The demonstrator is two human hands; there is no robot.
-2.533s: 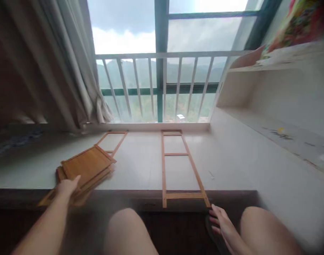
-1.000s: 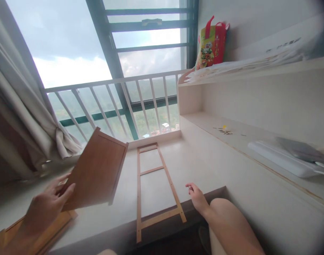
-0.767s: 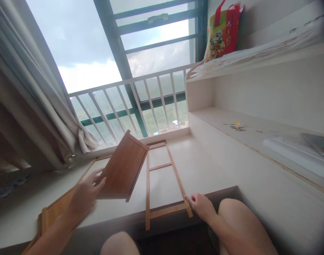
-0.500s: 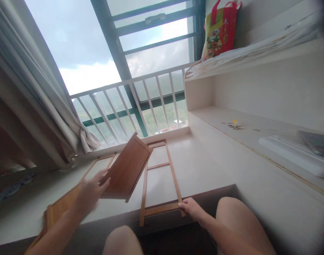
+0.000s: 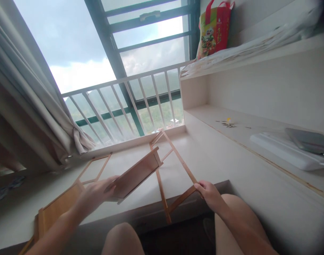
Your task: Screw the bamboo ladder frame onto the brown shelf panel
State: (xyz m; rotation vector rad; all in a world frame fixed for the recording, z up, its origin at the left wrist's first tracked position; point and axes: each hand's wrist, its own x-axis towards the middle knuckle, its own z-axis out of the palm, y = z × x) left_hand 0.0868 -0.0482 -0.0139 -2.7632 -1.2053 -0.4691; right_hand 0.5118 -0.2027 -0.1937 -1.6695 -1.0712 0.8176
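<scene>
A brown wooden panel (image 5: 139, 174) with raised edge strips is tilted in the air, and my left hand (image 5: 104, 189) grips its near left end. My right hand (image 5: 208, 191) is closed around the near right corner of a slim wooden frame (image 5: 180, 152) with crossbars. That frame leans at an angle, its far end by the window ledge. Part of it is hidden behind the panel. Left of them, a second wooden frame with a lighter panel (image 5: 59, 205) rests on the white surface, partly covered by my left forearm.
On the right, a white shelf (image 5: 201, 109) carries small metal pieces (image 5: 229, 124), a white plastic object (image 5: 281, 150) and a dark flat device (image 5: 307, 140). A red and green bag (image 5: 216, 30) stands on the upper shelf. White railing (image 5: 124, 83) and a grey curtain (image 5: 42, 88) border the window.
My right hand has lifted and turned the slim frame, shifting it right and tilting it. The panel in my left hand has rotated to a flatter angle and moved slightly right.
</scene>
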